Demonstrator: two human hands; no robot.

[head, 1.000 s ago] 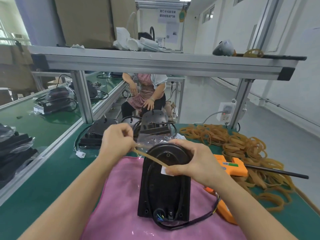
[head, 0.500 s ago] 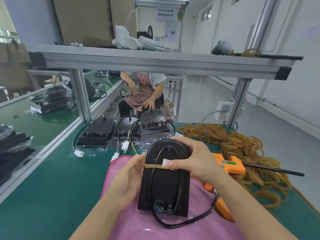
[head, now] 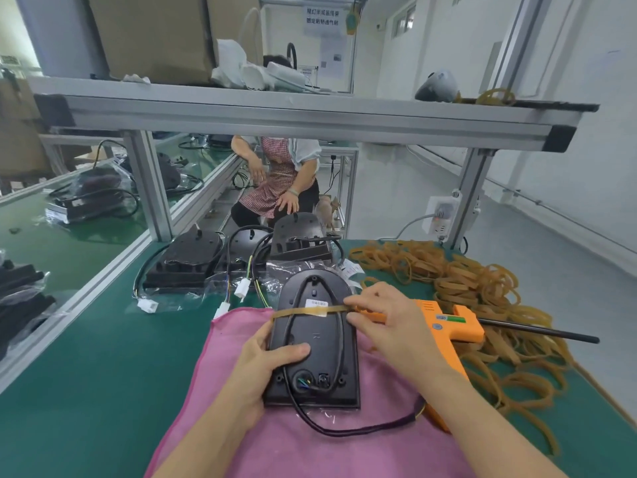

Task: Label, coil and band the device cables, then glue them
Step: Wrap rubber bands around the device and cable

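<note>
One rubber band [head: 306,310] sits across black device [head: 313,343] on pink cloth [head: 224,374]. My left hand [head: 265,360] grips device edge; right hand [head: 382,319] pinches band at device's right side. I fear band snaps off, freeing coiled cable [head: 339,353], if pinch slips.

Both hands on the black device [head: 313,339]

The left hand [head: 265,360] grips the device's left edge near its lower end, thumb laid flat across the top face and the other fingers wrapped under the side, its forearm coming in from the lower left. The right hand [head: 386,326] sits at the device's right edge nearer the rounded top, forefinger and thumb pinching the rubber band [head: 306,310] where it meets that edge, the remaining fingers loosely curled behind, with its forearm reaching in from the lower right, above the device's right side.
</note>
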